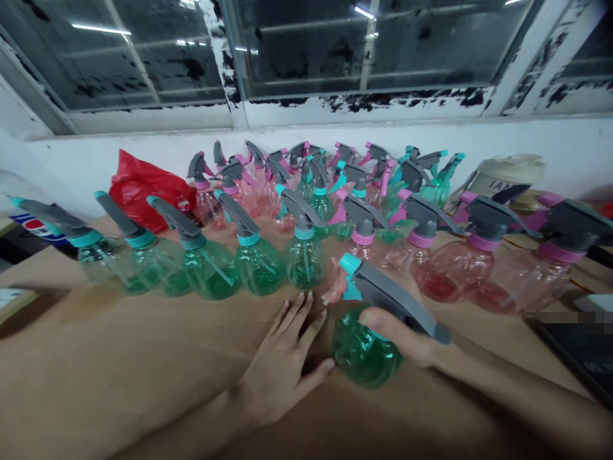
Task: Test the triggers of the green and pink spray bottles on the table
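Observation:
My right hand [407, 335] is wrapped round the neck of a green spray bottle [361, 351] with a grey and turquoise trigger head, tilted above the table. Flat on the tabletop beside it lies my left hand [282, 364], fingers spread, holding nothing. Just past the left fingertips stands a green spray bottle [305, 262], one of several green ones in the front row. To the right, that row goes on with pink spray bottles [454, 268] that have pink collars. The fingers of my right hand behind the bottle show only in part.
Behind the front row, more pink and green spray bottles [320, 204] crowd toward the wall. A red plastic bag [143, 188] sits at the back left, a beige bag [510, 171] at the back right. A dark flat device [579, 358] lies at the right edge. Windows [383, 51] line the wall.

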Available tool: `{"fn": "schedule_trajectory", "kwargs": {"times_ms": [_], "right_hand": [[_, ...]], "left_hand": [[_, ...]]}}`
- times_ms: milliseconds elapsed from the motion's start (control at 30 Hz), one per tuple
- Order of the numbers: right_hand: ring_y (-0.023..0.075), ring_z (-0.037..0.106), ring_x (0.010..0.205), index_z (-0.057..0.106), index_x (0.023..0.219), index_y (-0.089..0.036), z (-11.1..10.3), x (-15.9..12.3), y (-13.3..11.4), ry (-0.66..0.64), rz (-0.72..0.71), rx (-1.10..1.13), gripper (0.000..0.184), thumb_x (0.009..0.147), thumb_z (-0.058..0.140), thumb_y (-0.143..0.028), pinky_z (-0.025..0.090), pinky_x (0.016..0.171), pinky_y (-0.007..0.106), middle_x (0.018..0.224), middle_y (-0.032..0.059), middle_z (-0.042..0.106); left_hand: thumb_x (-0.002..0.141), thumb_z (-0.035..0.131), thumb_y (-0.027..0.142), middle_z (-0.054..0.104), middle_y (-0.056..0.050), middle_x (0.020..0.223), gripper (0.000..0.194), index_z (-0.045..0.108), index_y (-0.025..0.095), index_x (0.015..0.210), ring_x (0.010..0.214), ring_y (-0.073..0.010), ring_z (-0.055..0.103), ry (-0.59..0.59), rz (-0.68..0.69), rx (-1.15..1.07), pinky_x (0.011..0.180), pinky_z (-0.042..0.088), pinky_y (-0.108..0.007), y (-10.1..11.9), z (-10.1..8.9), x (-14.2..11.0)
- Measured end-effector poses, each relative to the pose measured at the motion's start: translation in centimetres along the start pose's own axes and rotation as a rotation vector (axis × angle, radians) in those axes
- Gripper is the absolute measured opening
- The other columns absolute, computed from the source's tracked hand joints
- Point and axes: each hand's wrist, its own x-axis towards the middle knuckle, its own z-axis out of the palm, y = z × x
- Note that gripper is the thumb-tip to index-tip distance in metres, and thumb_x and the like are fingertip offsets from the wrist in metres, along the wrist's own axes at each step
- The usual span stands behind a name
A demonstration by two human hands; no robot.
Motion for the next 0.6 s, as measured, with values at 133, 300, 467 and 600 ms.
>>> {"fn": "schedule_trajectory", "kwargs": {"times_ms": [133, 300, 467, 600], "right_hand": [[0.0144, 0.061, 0.062, 0.06, 0.076, -0.019, 0.37, 0.26, -0.02, 0.021, 0.046, -0.065, 0.024, 0.086, 0.054, -0.04, 0.045, 0.053, 0.027, 0.066, 0.0004, 0.062], [0.0132, 0.061, 0.065, 0.064, 0.09, -0.021, 0.57, 0.29, 0.23, 0.055, 0.1, -0.038, 0.017, 0.084, 0.059, -0.036, 0.048, 0.06, 0.028, 0.078, 0.0006, 0.067], [0.0139, 0.063, 0.075, 0.065, 0.103, -0.023, 0.47, 0.07, 0.14, 0.067, 0.108, -0.033, 0.022, 0.083, 0.063, -0.031, 0.05, 0.071, 0.028, 0.086, 0.0, 0.068], [0.0119, 0.06, 0.072, 0.064, 0.102, -0.023, 0.36, 0.01, 0.15, 0.055, 0.095, -0.057, 0.019, 0.083, 0.063, -0.027, 0.048, 0.067, 0.025, 0.079, -0.0027, 0.062]], "left_hand": [[0.09, 0.054, 0.042, 0.019, -0.017, 0.154, 0.066, 0.029, 0.015, 0.145, 0.14, -0.0323, 0.019, 0.018, 0.019, 0.012, 0.107, 0.032, -0.051, -0.03, -0.16, 0.01], [0.09, 0.054, 0.042, 0.027, -0.017, 0.151, 0.062, 0.034, 0.014, 0.142, 0.139, -0.0323, 0.022, 0.005, 0.033, 0.027, 0.105, 0.034, -0.051, 0.01, -0.53, 0.1], [0.089, 0.054, 0.043, 0.03, -0.018, 0.15, 0.061, 0.037, 0.014, 0.14, 0.138, -0.0331, 0.026, 0.033, 0.031, 0.039, 0.103, 0.037, -0.052, -0.02, -0.27, 0.05], [0.089, 0.055, 0.043, 0.034, -0.02, 0.147, 0.061, 0.039, 0.013, 0.139, 0.135, -0.0344, 0.031, 0.045, 0.039, 0.056, 0.102, 0.038, -0.053, -0.08, -0.15, 0.07]]}}
